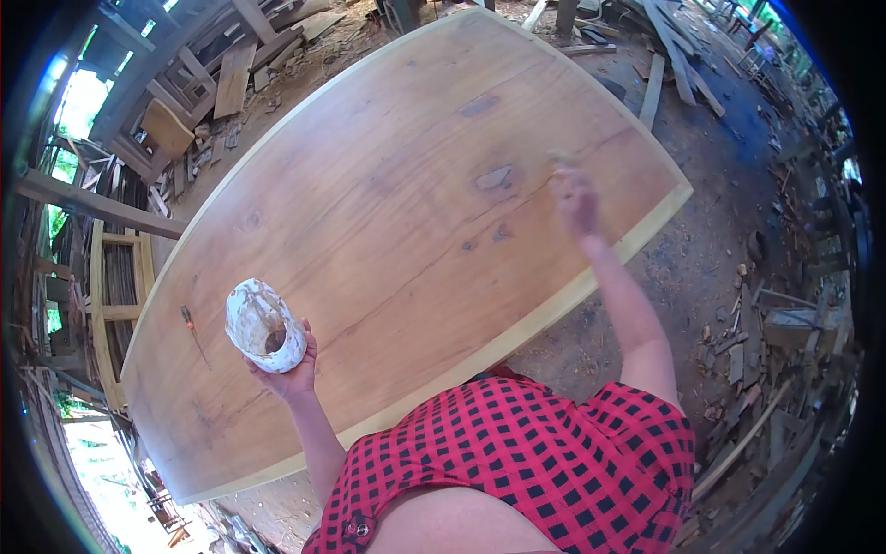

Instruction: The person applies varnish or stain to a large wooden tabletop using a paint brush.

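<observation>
My left hand [300, 371] is wrapped round a white plastic container [242, 309], its outside smeared with brown and its opening turned toward me. The container is held above the left part of a large wooden tabletop [369, 212] with a pale border. Over the right part of the tabletop is my right hand [577, 203], blurred by motion, with its fingers closed together. Something small and pale shows at its fingertips, too smeared to name. Dark knots and a grey filled patch [496, 178] mark the wood to the left of that hand.
A screwdriver [188, 319] with a red and black handle lies on the tabletop, left of the container. Wooden frames [118, 305] lean at the left. Loose boards [669, 55] and wood scraps [736, 360] litter the dirt floor around the tabletop.
</observation>
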A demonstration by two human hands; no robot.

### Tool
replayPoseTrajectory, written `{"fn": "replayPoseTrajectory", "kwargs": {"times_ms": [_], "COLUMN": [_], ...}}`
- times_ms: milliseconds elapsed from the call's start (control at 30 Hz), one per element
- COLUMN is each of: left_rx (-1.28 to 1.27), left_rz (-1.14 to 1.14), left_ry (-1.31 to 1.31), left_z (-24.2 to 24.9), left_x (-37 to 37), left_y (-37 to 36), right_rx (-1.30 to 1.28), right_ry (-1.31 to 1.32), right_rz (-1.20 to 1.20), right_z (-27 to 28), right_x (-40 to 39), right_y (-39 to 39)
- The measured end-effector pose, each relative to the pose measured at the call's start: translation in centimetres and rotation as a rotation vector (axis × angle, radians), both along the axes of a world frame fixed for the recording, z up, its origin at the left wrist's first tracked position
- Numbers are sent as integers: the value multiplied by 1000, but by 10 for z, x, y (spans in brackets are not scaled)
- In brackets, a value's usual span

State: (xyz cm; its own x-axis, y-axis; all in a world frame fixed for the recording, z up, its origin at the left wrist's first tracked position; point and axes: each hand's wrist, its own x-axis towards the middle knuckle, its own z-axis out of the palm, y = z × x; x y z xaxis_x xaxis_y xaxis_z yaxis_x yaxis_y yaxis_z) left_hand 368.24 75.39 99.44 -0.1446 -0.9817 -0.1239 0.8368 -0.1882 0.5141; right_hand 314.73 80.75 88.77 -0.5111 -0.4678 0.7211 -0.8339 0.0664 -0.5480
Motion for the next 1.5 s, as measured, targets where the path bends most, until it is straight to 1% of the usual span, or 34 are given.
{"fn": "replayPoseTrajectory", "kwargs": {"times_ms": [33,67,133,167,233,300,367,400,467,500,567,600,667,700,767,833,900,933,967,1033,1100,1167,1200,1233,1267,1333,1367,1400,1433,1500], "left_rx": [-9,-16,-31,-43,-28,-17,-32,-33,-25,-27,-24,-26,-14,-19,-79,-97,-107,-92,-69,-69,-65,-103,-103,-99,-97,-70,-71,-73,-93,-77], "left_rz": [-10,-17,-15,-13,3,22,41,45,22,22,2,5,-7,-3,-65,-35,13,40,69,125,184,199,217,225,227,273,291,309,295,319], "left_ry": [1,3,-5,-11,-7,2,-5,1,13,20,35,35,42,42,56,66,85,106,118,119,102,106,95,95,99,112,123,134,150,145], "left_z": [-6,-6,-11,-13,-18,-28,-33,-36,-46,-65,-74,-78,-82,-84,-94,-98,-100,-103,-123,-126,-133,-135,-159,-154,-152,-145,-142,-141,-159,-156], "left_x": [11,12,20,22,29,42,50,56,70,88,102,109,117,122,136,153,177,198,208,261,303,341,298,311,320,335,339,343,328,334], "left_y": [-7,-6,-15,-16,-19,-29,-36,-39,-48,-61,-64,-65,-67,-66,-67,-60,-50,-42,-54,-35,-28,-21,-41,-39,-36,-28,-25,-22,-29,-20], "right_rx": [-56,-89,-59,-59,99,21,3,2,-139,-204,-254,-255,-68,-72,85,26,28,-19,-59,-36,-67,26,5,-13,-12,323,416,332,226,-14], "right_ry": [-72,-14,-268,-270,-836,-977,-1162,-1107,-1071,-1054,-786,-786,-448,-449,-389,-293,-235,-128,-30,-21,6,-34,9,54,52,-790,-837,-914,-962,-860], "right_rz": [248,378,607,611,950,868,665,538,337,232,18,22,-286,-282,-323,-193,-105,-42,23,167,339,614,725,842,861,1415,1417,1388,1345,1172], "right_z": [-4,7,8,8,5,-10,-17,-22,-44,-65,-92,-97,-105,-107,-117,-114,-104,-103,-122,-106,-95,-82,-104,-97,-90,-77,-78,-71,-78,-71], "right_x": [43,77,137,145,155,139,100,75,31,27,3,6,14,25,56,104,162,197,223,323,416,506,484,515,538,571,571,568,542,515], "right_y": [-12,-12,-23,-26,-33,-53,-54,-49,-39,-43,-33,-31,-26,-28,-43,-58,-79,-90,-120,-128,-132,-122,-136,-130,-126,-120,-133,-146,-167,-213]}}
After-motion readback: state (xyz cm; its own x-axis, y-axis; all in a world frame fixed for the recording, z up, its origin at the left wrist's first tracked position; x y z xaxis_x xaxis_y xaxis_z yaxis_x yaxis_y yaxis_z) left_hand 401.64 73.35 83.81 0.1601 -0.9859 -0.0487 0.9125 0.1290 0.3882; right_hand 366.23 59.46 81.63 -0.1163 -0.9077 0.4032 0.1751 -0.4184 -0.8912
